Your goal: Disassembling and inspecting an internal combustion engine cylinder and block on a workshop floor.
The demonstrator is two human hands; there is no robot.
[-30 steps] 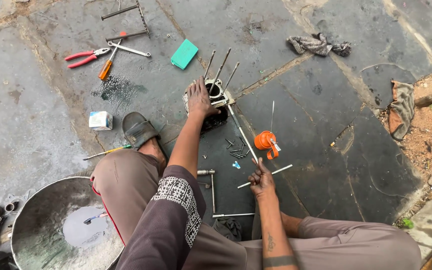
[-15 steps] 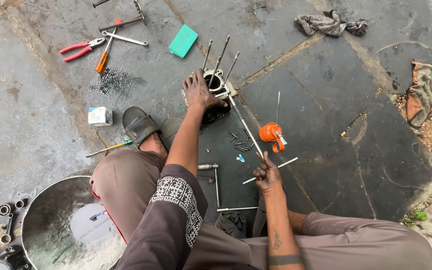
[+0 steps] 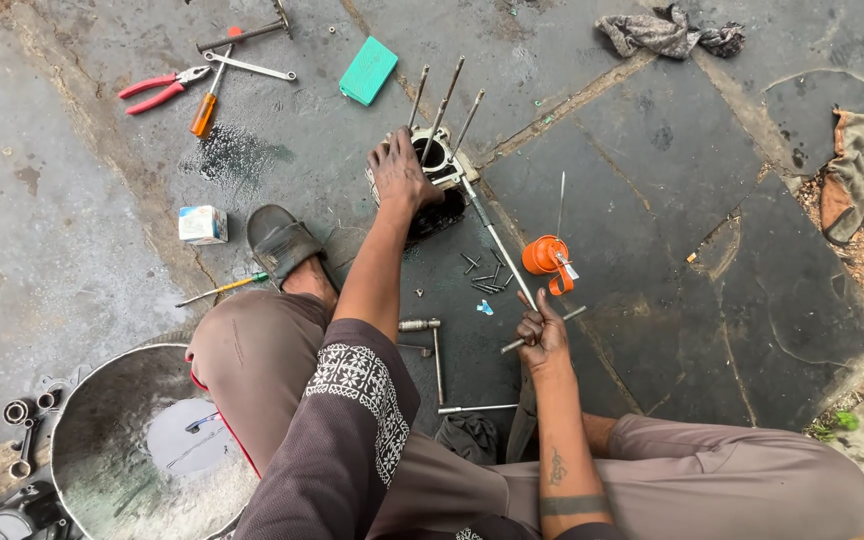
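Two hands, split: left hand (image 3: 399,172) pressed flat atop the engine cylinder (image 3: 439,165) at 12 o'clock; right hand (image 3: 542,330) pinching a long stud (image 3: 497,238), axis slanting 11 o'clock toward the cylinder.

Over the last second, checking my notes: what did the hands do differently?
Little changed. The right hand shifted slightly, fingers closing around the long metal rod. The left hand stayed pressed on the engine cylinder block. The orange oil can, bolts and red pliers lie as before.
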